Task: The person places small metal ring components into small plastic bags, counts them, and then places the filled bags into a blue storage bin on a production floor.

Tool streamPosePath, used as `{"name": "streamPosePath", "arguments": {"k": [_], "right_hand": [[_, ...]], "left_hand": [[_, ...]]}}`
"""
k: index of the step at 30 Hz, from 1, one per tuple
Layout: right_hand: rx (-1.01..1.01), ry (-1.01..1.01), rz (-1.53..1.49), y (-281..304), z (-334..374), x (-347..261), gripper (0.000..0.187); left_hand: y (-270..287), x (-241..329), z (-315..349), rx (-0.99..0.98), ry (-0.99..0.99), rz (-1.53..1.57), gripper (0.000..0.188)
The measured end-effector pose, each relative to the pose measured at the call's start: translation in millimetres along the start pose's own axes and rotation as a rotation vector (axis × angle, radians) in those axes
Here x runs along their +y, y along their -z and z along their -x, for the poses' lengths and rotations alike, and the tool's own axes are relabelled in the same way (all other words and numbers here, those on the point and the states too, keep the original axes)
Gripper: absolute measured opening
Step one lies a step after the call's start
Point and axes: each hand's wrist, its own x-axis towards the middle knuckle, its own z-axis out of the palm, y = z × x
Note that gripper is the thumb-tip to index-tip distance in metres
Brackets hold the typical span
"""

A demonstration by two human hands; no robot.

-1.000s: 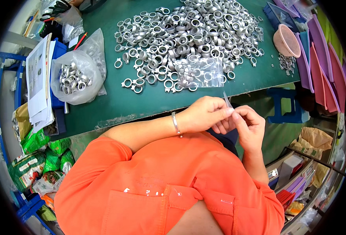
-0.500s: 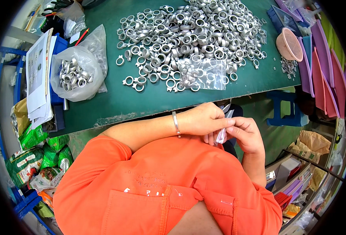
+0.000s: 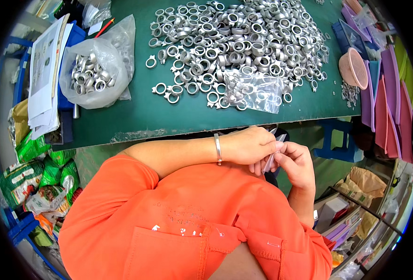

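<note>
My left hand (image 3: 248, 145) and my right hand (image 3: 296, 160) meet below the near edge of the green table (image 3: 136, 116), in front of my orange shirt. Between their fingertips they pinch a small clear plastic bag (image 3: 271, 157), which hangs folded and narrow. A metal bangle (image 3: 217, 148) circles my left wrist. Farther up the table lies a large heap of silver metal rings (image 3: 237, 42), with a clear bag of the same rings (image 3: 253, 91) resting at its near edge.
A bigger plastic bag of rings (image 3: 92, 70) sits at the table's left beside stacked papers (image 3: 43, 70). A pink bowl (image 3: 353, 69) and coloured trays (image 3: 388, 102) stand at the right. A blue stool (image 3: 338, 140) and green packets (image 3: 33, 172) lie below.
Both hands have dropped from the table edge toward my lap with the small bag, which went from held upright to folded down between the fingers.
</note>
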Motion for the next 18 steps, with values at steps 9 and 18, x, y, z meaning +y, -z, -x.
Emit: {"name": "streamPosePath", "arguments": {"k": [9,18], "right_hand": [[-0.008,-0.077,0.031,3.1,-2.4,-3.7,0.012],[0.036,-0.115,0.097,-4.6,-6.8,-9.7,0.009]], "left_hand": [[-0.6,-2.8,-0.7,-0.015,-0.075,-0.127,0.054],[6.3,3.6,3.5,-0.066,0.016,-0.192,0.050]]}}
